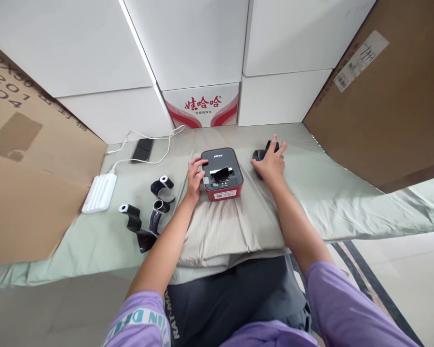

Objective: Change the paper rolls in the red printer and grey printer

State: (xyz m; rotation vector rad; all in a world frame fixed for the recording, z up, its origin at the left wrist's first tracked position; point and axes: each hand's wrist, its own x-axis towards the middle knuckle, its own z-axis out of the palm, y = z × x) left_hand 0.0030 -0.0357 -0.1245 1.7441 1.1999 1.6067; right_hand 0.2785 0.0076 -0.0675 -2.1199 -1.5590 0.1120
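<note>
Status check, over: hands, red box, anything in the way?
Left hand at left edge of red box. Right hand spread over black object. Black strip at box's top slot. Nothing seen blocking between box and right hand; loose rolls lie left.

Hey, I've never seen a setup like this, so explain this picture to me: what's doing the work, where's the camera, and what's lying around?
There's no machine arm here, just a person's bare hands, seen from a head-worn camera looking forward and down. The left hand rests against a red and black box-shaped device. The right hand is over a dark object; how firmly it's held, I can't tell. On the cloth-covered surface also lie curled black rolls, a white case and a flat dark slab.
</note>
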